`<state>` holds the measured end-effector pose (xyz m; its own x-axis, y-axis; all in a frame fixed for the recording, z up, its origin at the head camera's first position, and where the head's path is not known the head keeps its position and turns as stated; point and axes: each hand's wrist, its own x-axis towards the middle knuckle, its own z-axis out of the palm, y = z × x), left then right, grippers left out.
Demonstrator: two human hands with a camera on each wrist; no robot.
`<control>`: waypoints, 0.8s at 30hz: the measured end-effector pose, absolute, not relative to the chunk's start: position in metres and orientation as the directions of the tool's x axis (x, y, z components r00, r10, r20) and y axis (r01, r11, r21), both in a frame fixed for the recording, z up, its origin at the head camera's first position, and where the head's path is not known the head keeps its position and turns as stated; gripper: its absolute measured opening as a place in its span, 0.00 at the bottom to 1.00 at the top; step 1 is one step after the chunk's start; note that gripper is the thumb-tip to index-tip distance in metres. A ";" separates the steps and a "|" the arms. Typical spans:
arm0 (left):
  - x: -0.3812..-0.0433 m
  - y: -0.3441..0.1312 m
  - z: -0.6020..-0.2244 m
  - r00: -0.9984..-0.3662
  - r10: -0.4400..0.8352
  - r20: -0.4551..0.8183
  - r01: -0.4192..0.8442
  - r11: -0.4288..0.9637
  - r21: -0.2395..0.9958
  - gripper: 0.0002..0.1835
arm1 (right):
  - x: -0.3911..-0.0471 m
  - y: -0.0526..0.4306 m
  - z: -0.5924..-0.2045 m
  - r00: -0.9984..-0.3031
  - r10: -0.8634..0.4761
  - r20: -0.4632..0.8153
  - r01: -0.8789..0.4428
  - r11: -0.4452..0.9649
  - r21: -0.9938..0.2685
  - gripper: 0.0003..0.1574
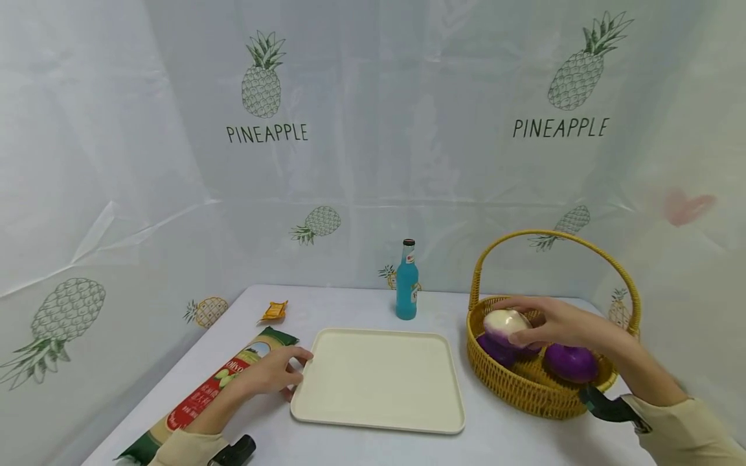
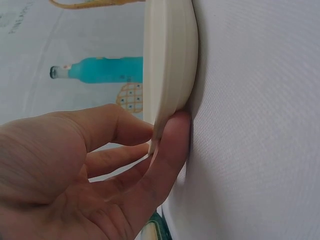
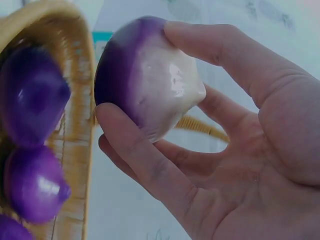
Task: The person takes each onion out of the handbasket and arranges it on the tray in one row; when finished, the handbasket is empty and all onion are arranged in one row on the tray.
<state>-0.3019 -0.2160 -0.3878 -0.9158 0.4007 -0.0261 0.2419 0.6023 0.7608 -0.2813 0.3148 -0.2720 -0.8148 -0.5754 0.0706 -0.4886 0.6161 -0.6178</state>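
Observation:
My left hand (image 1: 269, 374) pinches the left rim of a cream rectangular tray (image 1: 379, 382), which lies on the white table. In the left wrist view, the thumb is at the upper side of the tray's edge (image 2: 172, 65) and a finger reaches beneath it. Over a yellow wicker basket (image 1: 527, 395), my right hand (image 1: 562, 321) grips a glossy purple-and-white turnip (image 3: 160, 75) between thumb and fingers. The right wrist view shows it lifted beside the basket's rim. Several round purple vegetables (image 1: 571, 362), like onions, lie inside the basket.
A bottle of blue drink (image 1: 406, 285) stands behind the tray. Left of the tray lie a long red-and-green olive-oil pasta bag (image 1: 215, 388) and a small orange packet (image 1: 274, 310). The basket's tall handle (image 1: 553, 233) arches above it. A pineapple-print curtain (image 1: 373, 162) hangs behind.

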 end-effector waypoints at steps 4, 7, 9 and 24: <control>-0.302 -0.216 -0.387 -0.916 0.400 -0.025 0.243 0.604 0.759 0.26 | -0.286 0.292 -0.266 -0.844 -0.533 0.066 -0.473 0.680 -0.560 0.37; -0.302 -0.217 -0.388 -0.916 0.399 -0.024 0.244 0.606 0.757 0.25 | -0.292 0.271 -0.263 -0.843 -0.533 0.074 -0.487 0.698 -0.525 0.37; -0.302 -0.217 -0.388 -0.915 0.402 -0.023 0.247 0.606 0.756 0.25 | -0.298 0.256 -0.264 -0.835 -0.546 0.072 -0.499 0.696 -0.516 0.36; -0.302 -0.217 -0.388 -0.913 0.407 -0.027 0.249 0.608 0.754 0.25 | -0.344 0.154 -0.304 -0.800 -0.597 -0.061 -0.427 0.637 -0.642 0.34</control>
